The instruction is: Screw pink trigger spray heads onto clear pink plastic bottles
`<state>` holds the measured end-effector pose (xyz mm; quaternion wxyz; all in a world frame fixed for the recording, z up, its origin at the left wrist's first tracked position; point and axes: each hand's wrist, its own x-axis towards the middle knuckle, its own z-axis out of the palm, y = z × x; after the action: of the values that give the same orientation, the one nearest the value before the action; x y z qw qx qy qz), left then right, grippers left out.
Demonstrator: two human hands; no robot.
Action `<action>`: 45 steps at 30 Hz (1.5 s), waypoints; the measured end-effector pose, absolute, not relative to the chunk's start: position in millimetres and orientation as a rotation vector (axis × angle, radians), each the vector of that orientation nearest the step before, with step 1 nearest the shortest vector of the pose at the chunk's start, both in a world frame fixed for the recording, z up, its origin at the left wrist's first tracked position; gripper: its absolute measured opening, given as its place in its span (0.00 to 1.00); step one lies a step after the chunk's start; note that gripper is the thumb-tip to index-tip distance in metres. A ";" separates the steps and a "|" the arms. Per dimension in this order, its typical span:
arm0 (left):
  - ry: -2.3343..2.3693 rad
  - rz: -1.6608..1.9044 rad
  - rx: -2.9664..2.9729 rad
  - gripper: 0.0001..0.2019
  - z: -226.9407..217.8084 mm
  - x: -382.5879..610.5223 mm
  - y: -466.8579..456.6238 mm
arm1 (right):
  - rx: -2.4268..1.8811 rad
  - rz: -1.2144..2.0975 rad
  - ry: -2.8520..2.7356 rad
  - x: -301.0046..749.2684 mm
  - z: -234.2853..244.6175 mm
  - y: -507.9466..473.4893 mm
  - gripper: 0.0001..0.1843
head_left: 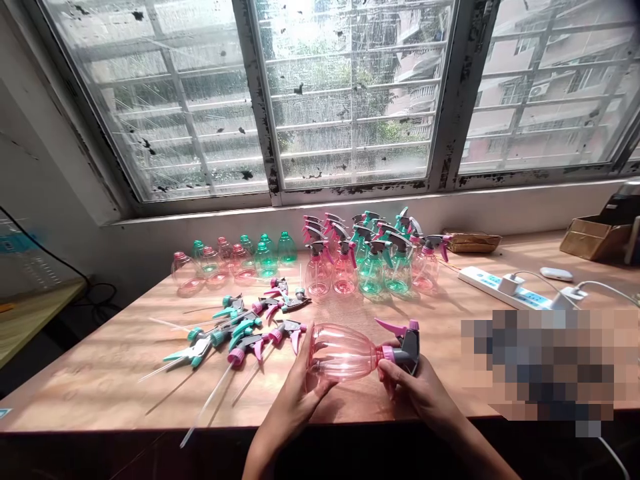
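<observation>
A clear pink spray bottle (pixel 345 350) lies sideways in front of me, just above the table's front part. My left hand (pixel 305 390) is wrapped round its base end. At the neck, my right hand (pixel 413 383) grips the pink collar with thumb and fingers. The grey and pink trigger sprayer head (pixel 407 347) sits on the bottle's neck and points right, its pink trigger on the far side. To the left lies a loose pile of trigger sprayer heads (pixel 240 333), pink or teal with grey, their thin dip tubes sticking out.
Headless pink and green bottles (pixel 243 260) stand at the back left. Several bottles with sprayers (pixel 373 270) stand in rows at the back middle. On the right are a power strip (pixel 500 287) with plugged-in chargers, a white case (pixel 556 274) and a cardboard box (pixel 590 238).
</observation>
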<state>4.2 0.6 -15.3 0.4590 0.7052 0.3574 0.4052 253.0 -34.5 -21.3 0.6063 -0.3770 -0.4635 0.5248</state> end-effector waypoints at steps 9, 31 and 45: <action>0.894 0.942 1.699 0.43 -3.6 7.7 -4.4 | -0.882 1.239 -1.065 252.4 -16.5 -36.5 0.24; 0.870 0.942 1.644 0.48 -6.0 7.6 -4.0 | -0.904 1.196 -1.042 252.7 -14.1 -37.0 0.24; 0.911 0.942 1.650 0.44 -5.3 6.7 -5.2 | -0.901 1.204 -1.045 252.8 -16.1 -36.5 0.26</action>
<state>6.7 -5.2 -5.3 0.4944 0.6808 0.3757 0.3885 252.8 -36.5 -16.1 0.6092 -0.3901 -0.4525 0.5215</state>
